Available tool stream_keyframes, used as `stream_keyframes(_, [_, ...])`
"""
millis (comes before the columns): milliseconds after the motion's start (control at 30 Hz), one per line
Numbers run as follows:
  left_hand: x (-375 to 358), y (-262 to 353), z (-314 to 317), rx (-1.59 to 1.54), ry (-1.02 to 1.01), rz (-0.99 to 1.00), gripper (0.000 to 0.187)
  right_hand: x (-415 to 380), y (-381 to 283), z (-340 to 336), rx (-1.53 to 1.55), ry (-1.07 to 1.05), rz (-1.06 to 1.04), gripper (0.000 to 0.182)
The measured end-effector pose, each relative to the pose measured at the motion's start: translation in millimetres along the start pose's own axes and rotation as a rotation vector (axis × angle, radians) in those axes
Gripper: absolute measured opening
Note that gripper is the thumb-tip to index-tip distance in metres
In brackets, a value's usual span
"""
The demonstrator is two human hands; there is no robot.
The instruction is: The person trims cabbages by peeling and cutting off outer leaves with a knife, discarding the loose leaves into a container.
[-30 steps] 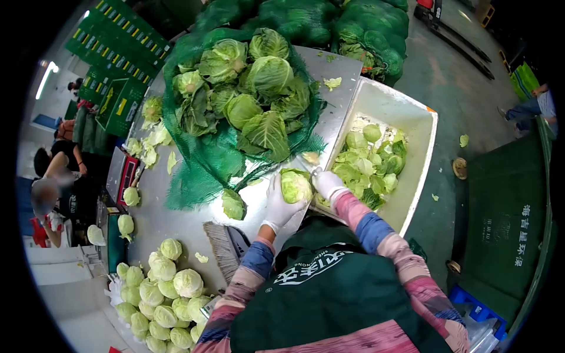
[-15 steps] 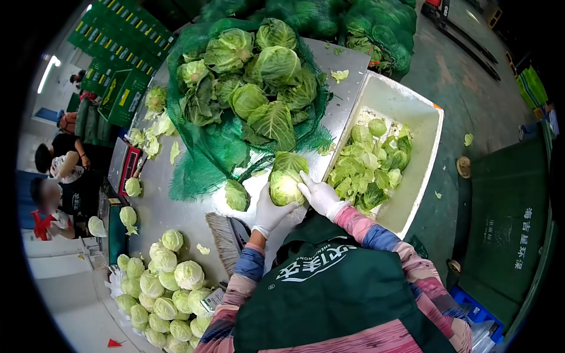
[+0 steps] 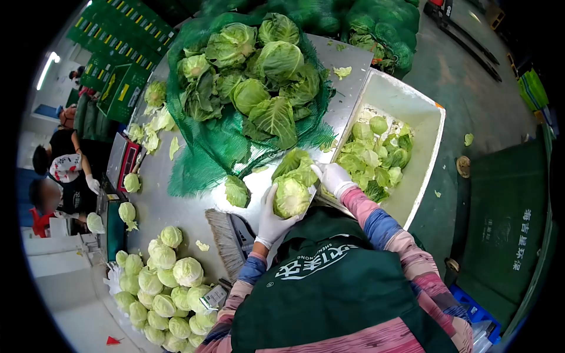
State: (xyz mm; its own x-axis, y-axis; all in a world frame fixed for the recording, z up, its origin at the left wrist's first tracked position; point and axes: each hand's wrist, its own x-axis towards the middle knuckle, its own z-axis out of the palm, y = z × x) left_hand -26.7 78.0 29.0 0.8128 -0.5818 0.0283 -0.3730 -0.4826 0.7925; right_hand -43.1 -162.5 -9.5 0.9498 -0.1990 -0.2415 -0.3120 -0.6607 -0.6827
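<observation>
My left hand (image 3: pixel 274 219), in a white glove, cups a pale green cabbage (image 3: pixel 291 198) from its left and lower side. The cabbage's pale cut stem end faces up. My right hand (image 3: pixel 334 178), also gloved, is closed at the edge of a loosened outer cabbage leaf (image 3: pixel 298 167) that stands away from the head; its fingertips are partly hidden. Left of the held cabbage, a loose green leaf (image 3: pixel 236 192) lies on the metal table (image 3: pixel 203 219). Beyond my hands, an opened green net bag (image 3: pixel 203 159) holds several untrimmed cabbages (image 3: pixel 250 96).
At my right, a white foam box (image 3: pixel 425 167) contains stripped leaves (image 3: pixel 376 162). Several trimmed cabbages (image 3: pixel 165 288) are piled at lower left, near a brush (image 3: pixel 223 241). A red scale (image 3: pixel 129 162) stands on the left side. Two people (image 3: pixel 65 170) are beyond it.
The cabbage has turned so its stem end shows. My right hand has shifted up and right from the head, and an outer leaf now lifts away. My left hand still supports it.
</observation>
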Motion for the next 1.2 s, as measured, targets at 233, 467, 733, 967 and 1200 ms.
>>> stream_keyframes(233, [-20.7, -10.1, 20.5, -0.467, 0.26, -0.327, 0.117, -4.8, 26.2, 0.3, -0.127, 0.266, 0.187, 0.058])
stream_keyframes(467, [37.6, 17.7, 17.1, 0.383, 0.229, -0.12, 0.105, -30.4, -29.6, 14.5, 0.252, -0.114, -0.002, 0.056])
stream_keyframes(733, [62.1, 24.3, 12.1, 0.429, -0.027, 0.02, 0.101, -25.1, -30.1, 25.4, -0.171, 0.078, -0.128, 0.06])
stream_keyframes(967, [55.0, 20.0, 19.2, 0.358, 0.057, 0.009, 0.097, -17.0, -32.1, 3.2, -0.047, 0.025, -0.091, 0.047])
stream_keyframes(1200, [22.0, 4.1, 16.8, 0.172, 0.172, -0.018, 0.092, -6.3, 60.0, -13.1, -0.027, 0.213, 0.222, 0.039])
